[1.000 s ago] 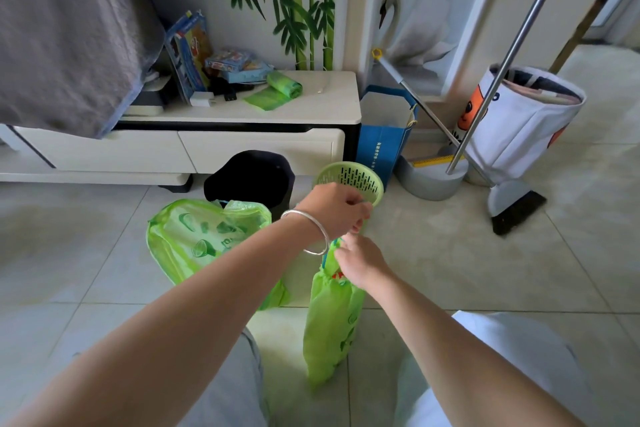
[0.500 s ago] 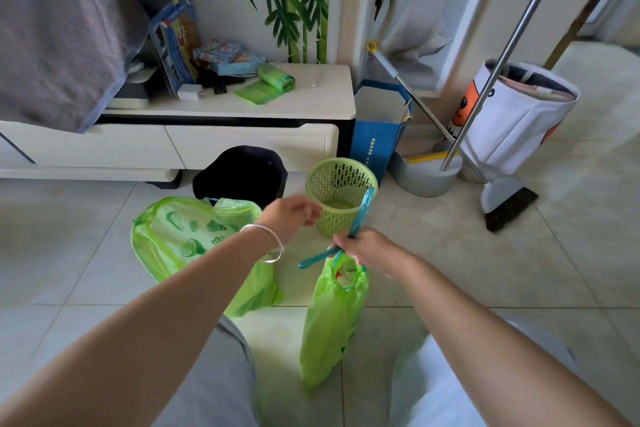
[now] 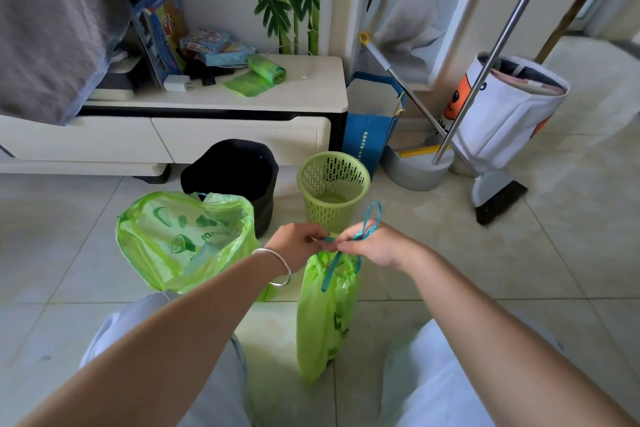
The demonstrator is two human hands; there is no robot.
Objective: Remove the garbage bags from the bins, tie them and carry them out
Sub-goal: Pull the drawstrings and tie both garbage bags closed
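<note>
the left hand (image 3: pixel 298 243) and right hand (image 3: pixel 372 244) meet fingertip to fingertip, both pinched on the thin teal drawstring (image 3: pixel 367 225) of a small garbage bag (image 3: pixel 327 315). the cord is a flat, glossy plastic ribbon; one loop of it stands up above the right hand, and another strand curves down from the fingers over the bag's puckered mouth. a smooth silver bangle (image 3: pixel 277 267) circles the left wrist.

the small bag hangs directly below the hands, a narrow, crinkled tube of translucent lime-green film, gathered tight at the neck, its lower end reaching the glossy pale floor tiles (image 3: pixel 450 274) between the person's knees.

just left of the left hand sits a larger garbage bag (image 3: pixel 183 239) of the same thin green plastic with darker green printing, bulging and rounded, its mouth loosely open. behind it, touching its far side, stands a black bin (image 3: pixel 239 170), matte and soft-cornered. just beyond the hands stands a round green basket bin (image 3: pixel 334 189) of rigid plastic, tapered, its wall pierced with rows of slots; it holds no bag.

further off to the left runs a low cream cabinet (image 3: pixel 242 104) with rounded edges, and a partly unrolled roll of green bags (image 3: pixel 263 74) lies on its top. to the right, beyond the hands, a broom (image 3: pixel 498 198) with dark bristles and a metal handle leans near a white fabric hamper (image 3: pixel 502 114).
</note>
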